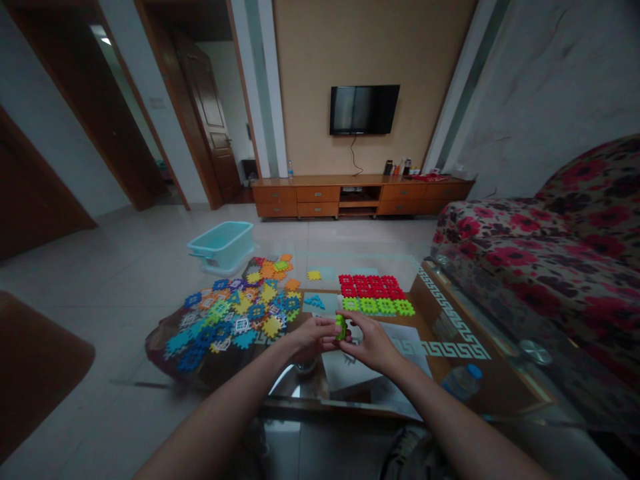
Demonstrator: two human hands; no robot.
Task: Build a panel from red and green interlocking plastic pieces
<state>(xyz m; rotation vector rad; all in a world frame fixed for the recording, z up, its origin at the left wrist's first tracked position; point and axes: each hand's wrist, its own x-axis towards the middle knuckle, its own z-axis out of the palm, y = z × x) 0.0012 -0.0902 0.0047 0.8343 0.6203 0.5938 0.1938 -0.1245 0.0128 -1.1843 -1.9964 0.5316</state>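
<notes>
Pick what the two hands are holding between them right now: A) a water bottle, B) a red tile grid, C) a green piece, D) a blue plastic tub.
C. The left hand and the right hand meet at their fingers on the green piece.

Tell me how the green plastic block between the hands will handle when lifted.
The green plastic block is probably stiff and light for its size, like the gridded pieces in the heap. Its notched edges should give the left hand and right hand grip, so slipping seems unlikely.
</notes>
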